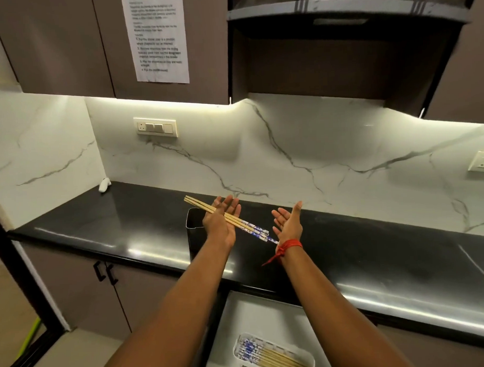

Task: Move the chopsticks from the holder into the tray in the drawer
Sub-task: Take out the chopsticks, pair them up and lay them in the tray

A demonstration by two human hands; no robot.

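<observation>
Three wooden chopsticks [254, 229] with blue-and-white patterned ends lie across the upturned palm of my left hand [221, 221], fingers spread flat, above the black holder [194, 219] on the counter. My right hand [287, 223] is held palm up just to the right, fingers apart, nothing in it; the patterned tips reach near its wrist. Below, the drawer [267, 311] stands pulled out, and a white tray [310, 356] inside it holds several more chopsticks [271, 355].
The black countertop [374, 247] runs left to right under a marble backsplash. A small white object [103, 185] sits at the back left corner. Closed lower cabinet doors [107, 276] with black handles are to the left of the drawer.
</observation>
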